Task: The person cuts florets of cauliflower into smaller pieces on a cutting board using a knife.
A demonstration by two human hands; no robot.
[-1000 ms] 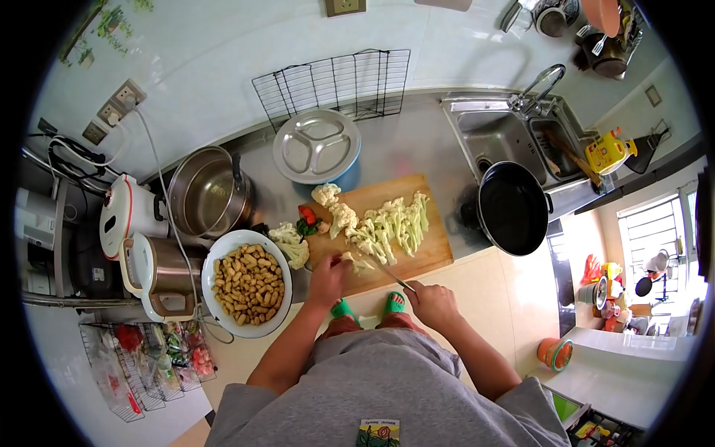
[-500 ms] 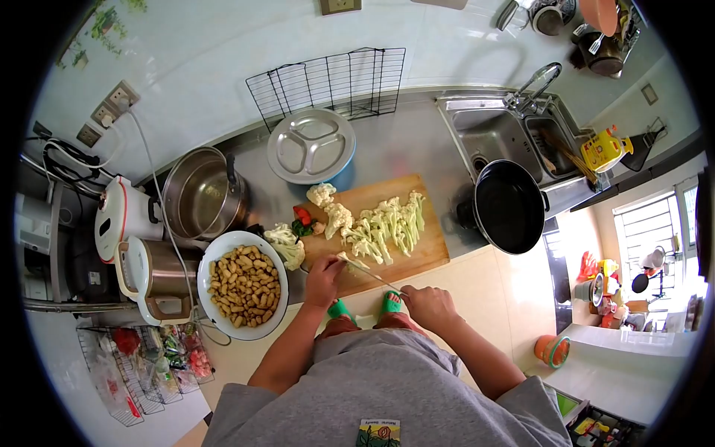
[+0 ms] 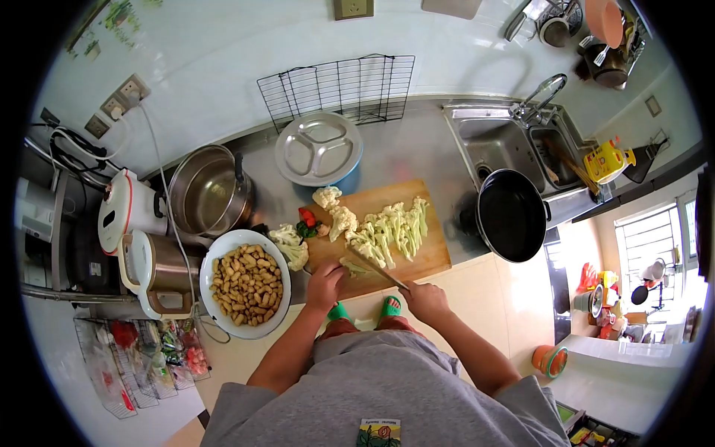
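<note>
My right hand (image 3: 426, 302) is closed round the handle of a kitchen knife (image 3: 376, 270), whose blade slants forward and left over the wooden cutting board (image 3: 428, 249). At the board's front left, my left hand (image 3: 326, 286) is closed, its fingertips at a small pale piece of cauliflower (image 3: 352, 265) beside the blade; the grip is partly hidden. Cut cauliflower strips (image 3: 391, 229) lie heaped beyond the knife. Bigger florets (image 3: 342, 221) sit on the board's left side, near red and green pepper pieces (image 3: 306, 219). A cauliflower chunk (image 3: 290, 248) rests left of the board.
A white bowl of peanuts (image 3: 211, 304) stands at left, with a steel pot (image 3: 179, 195) behind it. A divided steel plate (image 3: 319, 149) covers a blue container behind the board. To the right are a black pan (image 3: 512, 216) and the sink (image 3: 491, 141).
The knife has swung up and forward from beside my left hand, its tip now farther over the board. My left hand has shifted slightly down. The camera view has tilted a little.
</note>
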